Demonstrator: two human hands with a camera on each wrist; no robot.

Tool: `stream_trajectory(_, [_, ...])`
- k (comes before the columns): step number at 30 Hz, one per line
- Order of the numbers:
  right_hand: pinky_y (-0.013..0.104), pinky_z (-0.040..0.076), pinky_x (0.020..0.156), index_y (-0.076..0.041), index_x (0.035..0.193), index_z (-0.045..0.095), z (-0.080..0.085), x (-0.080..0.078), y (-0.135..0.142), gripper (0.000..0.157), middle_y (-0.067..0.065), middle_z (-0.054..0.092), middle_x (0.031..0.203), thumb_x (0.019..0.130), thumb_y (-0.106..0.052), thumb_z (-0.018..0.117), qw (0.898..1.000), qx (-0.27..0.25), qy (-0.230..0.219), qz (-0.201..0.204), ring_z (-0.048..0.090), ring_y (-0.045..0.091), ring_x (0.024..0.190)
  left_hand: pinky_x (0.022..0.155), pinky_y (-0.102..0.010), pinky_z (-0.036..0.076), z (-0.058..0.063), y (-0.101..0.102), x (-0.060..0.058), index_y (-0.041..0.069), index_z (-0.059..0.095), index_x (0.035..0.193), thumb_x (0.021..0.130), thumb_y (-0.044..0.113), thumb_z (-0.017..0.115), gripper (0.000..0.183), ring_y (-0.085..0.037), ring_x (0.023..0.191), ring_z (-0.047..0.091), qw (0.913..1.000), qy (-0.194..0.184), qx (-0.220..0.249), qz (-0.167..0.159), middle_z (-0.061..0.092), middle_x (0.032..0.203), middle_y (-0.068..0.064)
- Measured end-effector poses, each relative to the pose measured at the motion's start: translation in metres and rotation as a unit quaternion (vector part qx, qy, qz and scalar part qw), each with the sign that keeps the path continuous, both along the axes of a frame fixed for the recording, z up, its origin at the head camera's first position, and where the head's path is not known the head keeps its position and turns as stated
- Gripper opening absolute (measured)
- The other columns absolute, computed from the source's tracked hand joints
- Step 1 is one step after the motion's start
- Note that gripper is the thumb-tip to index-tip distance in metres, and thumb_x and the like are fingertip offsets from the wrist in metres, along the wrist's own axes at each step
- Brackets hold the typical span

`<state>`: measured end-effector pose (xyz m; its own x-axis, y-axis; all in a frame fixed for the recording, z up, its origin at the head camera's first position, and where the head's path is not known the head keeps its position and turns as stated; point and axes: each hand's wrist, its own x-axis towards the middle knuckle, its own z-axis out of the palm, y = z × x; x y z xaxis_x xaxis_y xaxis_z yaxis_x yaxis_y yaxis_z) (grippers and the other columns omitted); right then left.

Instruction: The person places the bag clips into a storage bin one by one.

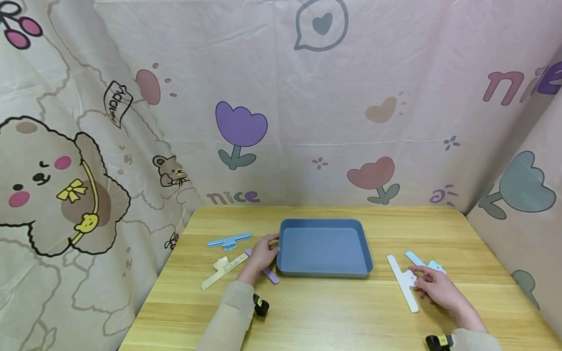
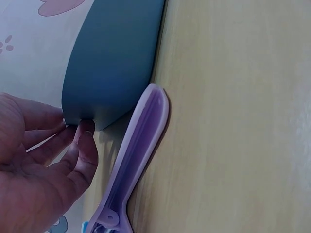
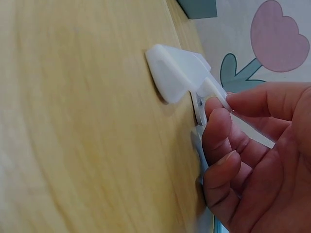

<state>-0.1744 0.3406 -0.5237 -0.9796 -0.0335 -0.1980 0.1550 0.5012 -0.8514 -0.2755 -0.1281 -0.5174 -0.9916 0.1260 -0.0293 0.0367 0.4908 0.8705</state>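
Note:
My left hand point(image 1: 265, 252) is at the left wall of a blue-grey rectangular tray point(image 1: 325, 271) and grips its edge. In the left wrist view, bent fingers meet the tray's edge point(image 2: 109, 63). Below that hand lies a purple bag clip point(image 2: 141, 131), partly hidden by the hand in the head view. My right hand point(image 1: 439, 287) pinches the grip tab of a white bag clip point(image 1: 401, 282) on the table. The right wrist view shows thumb and finger on this white clip's tab point(image 3: 211, 92). Behind the right hand lies a light-blue clip point(image 1: 413, 258), partly covered.
Left of the tray lie a blue clip point(image 1: 229, 241) and a cream clip point(image 1: 224, 271) with printed markings. The wooden table point(image 1: 325, 312) is bounded by a patterned cloth point(image 1: 285, 170) behind and at both sides.

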Motion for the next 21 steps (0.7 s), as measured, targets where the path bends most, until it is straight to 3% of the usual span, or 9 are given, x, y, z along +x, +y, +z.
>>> stream_trajectory(14, [0.028, 0.044, 0.047, 0.014, 0.134, 0.045, -0.0016, -0.0024, 0.0007, 0.044, 0.009, 0.059, 0.074, 0.092, 0.002, 0.052, 0.999, -0.037, 0.000, -0.003, 0.054, 0.017, 0.060, 0.080, -0.034, 0.050, -0.0027, -0.0003, -0.0022, 0.005, 0.050, 0.142, 0.096, 0.000, 0.056, 0.047, -0.021, 0.095, 0.058, 0.9989, -0.032, 0.035, -0.002, 0.052, 0.138, -0.016])
stream_trajectory(21, [0.028, 0.044, 0.048, 0.014, 0.136, 0.043, 0.0037, -0.0030, -0.0049, 0.045, 0.010, 0.057, 0.073, 0.094, 0.001, 0.051, 0.998, -0.049, 0.009, -0.033, 0.053, 0.017, 0.059, 0.079, -0.033, 0.050, -0.0021, -0.0003, -0.0020, 0.005, 0.049, 0.143, 0.097, 0.000, 0.054, 0.047, -0.020, 0.094, 0.058, 0.9983, -0.040, 0.043, -0.002, 0.051, 0.140, -0.016])
